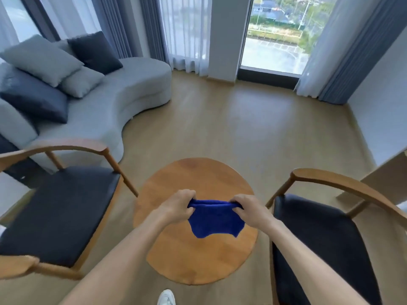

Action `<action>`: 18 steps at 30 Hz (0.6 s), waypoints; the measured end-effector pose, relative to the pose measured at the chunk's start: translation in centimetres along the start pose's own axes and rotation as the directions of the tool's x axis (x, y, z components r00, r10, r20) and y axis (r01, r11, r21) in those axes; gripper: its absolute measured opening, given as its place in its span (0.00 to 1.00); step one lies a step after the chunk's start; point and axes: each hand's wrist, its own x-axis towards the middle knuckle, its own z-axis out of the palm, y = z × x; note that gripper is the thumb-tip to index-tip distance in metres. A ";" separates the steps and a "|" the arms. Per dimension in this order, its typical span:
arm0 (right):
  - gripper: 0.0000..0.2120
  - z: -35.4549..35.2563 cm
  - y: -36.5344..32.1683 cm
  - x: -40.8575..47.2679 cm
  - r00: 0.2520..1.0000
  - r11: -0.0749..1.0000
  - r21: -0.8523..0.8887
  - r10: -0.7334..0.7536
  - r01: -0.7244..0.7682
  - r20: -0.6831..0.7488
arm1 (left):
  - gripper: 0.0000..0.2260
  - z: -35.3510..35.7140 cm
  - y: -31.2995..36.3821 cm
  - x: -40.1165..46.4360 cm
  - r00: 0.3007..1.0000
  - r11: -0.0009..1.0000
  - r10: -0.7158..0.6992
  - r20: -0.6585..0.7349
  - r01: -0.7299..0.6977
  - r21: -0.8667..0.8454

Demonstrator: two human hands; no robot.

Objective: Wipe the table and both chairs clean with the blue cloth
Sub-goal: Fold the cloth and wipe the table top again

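Note:
The blue cloth point(214, 219) hangs folded in the air above the round wooden table point(193, 179). My left hand point(178, 205) grips its upper left corner and my right hand point(248, 209) grips its upper right corner, stretching the top edge between them. To the left of the table stands a wooden chair with a dark seat point(57, 212). A second wooden chair with a dark seat point(319, 243) stands to the right of the table.
A grey curved sofa point(123, 100) with several cushions fills the back left. Curtains and a glass door point(275, 36) line the far wall. Light wooden floor point(242, 128) lies beyond the table. A white shoe point(166, 297) shows at the bottom edge.

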 end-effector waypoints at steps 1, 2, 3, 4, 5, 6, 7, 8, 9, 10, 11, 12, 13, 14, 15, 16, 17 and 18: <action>0.12 0.8 -0.1 1.1 0.998 0.999 -0.020 0.037 -0.038 -0.043 | 0.04 0.0 -1.1 1.3 1.000 0.999 0.031 -0.004 -0.031 0.027; 0.12 1.7 -0.1 2.2 0.994 0.996 -0.048 0.067 -0.072 -0.082 | 0.04 0.2 -2.3 2.5 0.998 0.996 0.055 -0.011 -0.054 0.065; 0.12 2.8 -0.1 3.1 0.988 0.992 -0.084 0.087 -0.099 -0.128 | 0.05 0.7 -3.5 3.6 0.996 0.990 0.085 -0.039 -0.080 0.113; 0.12 4.2 0.0 3.8 0.979 0.985 -0.127 0.096 -0.120 -0.180 | 0.06 1.4 -4.8 4.5 0.987 0.977 0.136 -0.085 -0.119 0.179; 0.13 5.8 0.3 4.5 0.970 0.977 -0.163 0.098 -0.136 -0.221 | 0.10 2.5 -6.1 5.5 0.973 0.958 0.200 -0.114 -0.170 0.232; 0.15 7.7 0.7 5.0 0.961 0.973 -0.182 0.088 -0.139 -0.261 | 0.16 3.7 -7.4 6.1 0.967 0.942 0.241 -0.083 -0.212 0.261; 0.18 9.9 1.4 5.4 0.957 0.969 -0.205 0.075 -0.135 -0.279 | 0.22 5.1 -8.7 6.5 0.967 0.926 0.253 -0.041 -0.229 0.300; 0.21 12.1 1.9 5.6 0.964 0.958 -0.249 0.077 -0.143 -0.255 | 0.26 6.9 -10.2 6.7 0.974 0.923 0.228 0.002 -0.216 0.319; 0.23 14.4 2.4 5.6 0.976 0.947 -0.277 0.114 -0.164 -0.188 | 0.29 8.9 -11.7 6.7 0.976 0.916 0.209 0.054 -0.215 0.340; 0.23 16.7 3.0 5.4 0.984 0.937 -0.306 0.141 -0.168 -0.107 | 0.29 10.9 -12.9 6.3 0.973 0.902 0.198 0.116 -0.227 0.367; 0.22 19.1 3.5 5.0 0.987 0.930 -0.332 0.158 -0.160 -0.032 | 0.28 12.6 -14.0 5.6 0.965 0.885 0.193 0.176 -0.249 0.393; 0.20 21.2 3.7 4.4 0.983 0.922 -0.351 0.181 -0.161 0.025 | 0.27 14.1 -15.2 4.8 0.957 0.873 0.186 0.221 -0.264 0.409; 0.18 22.8 3.6 3.8 0.978 0.921 -0.352 0.203 -0.170 0.057 | 0.26 15.3 -16.0 4.1 0.951 0.870 0.172 0.257 -0.269 0.414; 0.17 24.1 3.5 3.4 0.975 0.928 -0.324 0.215 -0.185 0.058 | 0.25 16.1 -16.8 3.6 0.944 0.875 0.163 0.286 -0.272 0.401; 0.16 25.0 3.3 3.2 0.974 0.936 -0.284 0.223 -0.206 0.029 | 0.25 16.8 -17.6 3.5 0.945 0.890 0.159 0.287 -0.263 0.374; 0.15 25.6 2.9 3.3 0.974 0.944 -0.244 0.226 -0.224 -0.019 | 0.25 17.2 -18.3 3.5 0.951 0.901 0.160 0.264 -0.250 0.355; 0.15 26.0 2.7 3.7 0.970 0.949 -0.205 0.227 -0.240 -0.085 | 0.25 17.3 -18.8 3.7 0.961 0.906 0.156 0.230 -0.232 0.355; 0.16 26.5 2.7 4.3 0.962 0.954 -0.165 0.229 -0.252 -0.147 | 0.24 17.2 -19.3 4.2 0.971 0.910 0.155 0.183 -0.212 0.356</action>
